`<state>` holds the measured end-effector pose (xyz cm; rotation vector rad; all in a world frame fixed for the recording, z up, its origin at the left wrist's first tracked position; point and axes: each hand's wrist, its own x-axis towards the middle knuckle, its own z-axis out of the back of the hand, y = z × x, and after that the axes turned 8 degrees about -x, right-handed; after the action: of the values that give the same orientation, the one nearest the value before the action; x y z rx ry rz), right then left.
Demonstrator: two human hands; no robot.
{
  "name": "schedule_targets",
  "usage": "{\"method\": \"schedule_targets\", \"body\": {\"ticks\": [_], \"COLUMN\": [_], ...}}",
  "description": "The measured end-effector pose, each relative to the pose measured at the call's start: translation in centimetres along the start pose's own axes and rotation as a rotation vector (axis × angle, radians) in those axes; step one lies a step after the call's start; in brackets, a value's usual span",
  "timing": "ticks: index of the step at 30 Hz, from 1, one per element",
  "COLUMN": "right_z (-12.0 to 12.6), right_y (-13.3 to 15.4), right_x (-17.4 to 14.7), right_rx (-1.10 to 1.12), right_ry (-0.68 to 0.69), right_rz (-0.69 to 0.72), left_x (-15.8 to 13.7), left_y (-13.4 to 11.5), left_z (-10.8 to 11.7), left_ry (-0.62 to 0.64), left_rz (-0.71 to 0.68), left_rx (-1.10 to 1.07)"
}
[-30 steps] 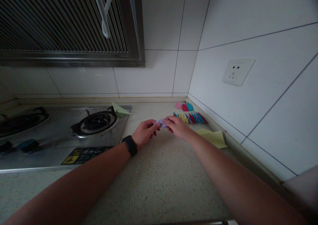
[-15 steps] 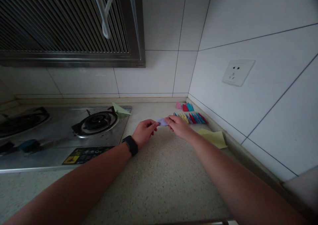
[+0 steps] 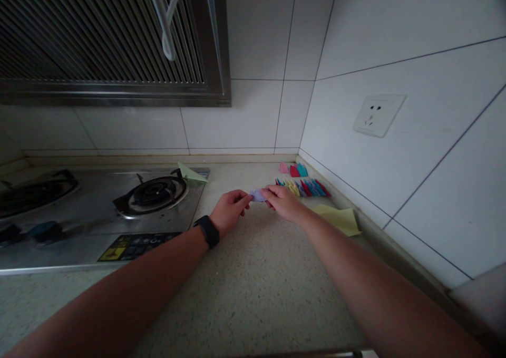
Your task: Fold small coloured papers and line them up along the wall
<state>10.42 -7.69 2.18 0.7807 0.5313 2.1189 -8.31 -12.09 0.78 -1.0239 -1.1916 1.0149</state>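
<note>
Between my two hands is a small piece of folded purple paper (image 3: 258, 195), held just above the counter. My left hand (image 3: 229, 210), with a black watch on its wrist, pinches the paper's left end between thumb and fingers. At the other end my right hand (image 3: 284, 202) grips it the same way, its fingertips hiding part of the paper. Just beyond my right hand stands a row of small folded paper pieces (image 3: 308, 188) in red, yellow, purple and blue. Farther back lie a pink folded piece (image 3: 283, 167) and a red and blue pair (image 3: 298, 170).
A yellow paper sheet (image 3: 340, 219) lies beside my right forearm, near the wall. On the left is a gas stove (image 3: 158, 192), with a pale green folded paper (image 3: 192, 174) at its back corner. A range hood (image 3: 114, 97) overhangs it. A socket (image 3: 379, 115) is on the right wall.
Almost nothing differs. The purple paper is turned very slightly in my fingers, and both hands stay in the same place.
</note>
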Motion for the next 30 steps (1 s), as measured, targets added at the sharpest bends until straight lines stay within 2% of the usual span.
{"method": "schedule_targets", "body": {"ticks": [30], "right_z": [-0.11], "right_y": [0.11], "right_x": [-0.13], "right_rx": [0.027], "right_ry": [0.052], "right_rz": [-0.017], "left_x": [-0.20], "left_y": [-0.14], "left_z": [-0.04], "left_ry": [0.016], "left_rz": [-0.029], "left_rx": [0.053]}}
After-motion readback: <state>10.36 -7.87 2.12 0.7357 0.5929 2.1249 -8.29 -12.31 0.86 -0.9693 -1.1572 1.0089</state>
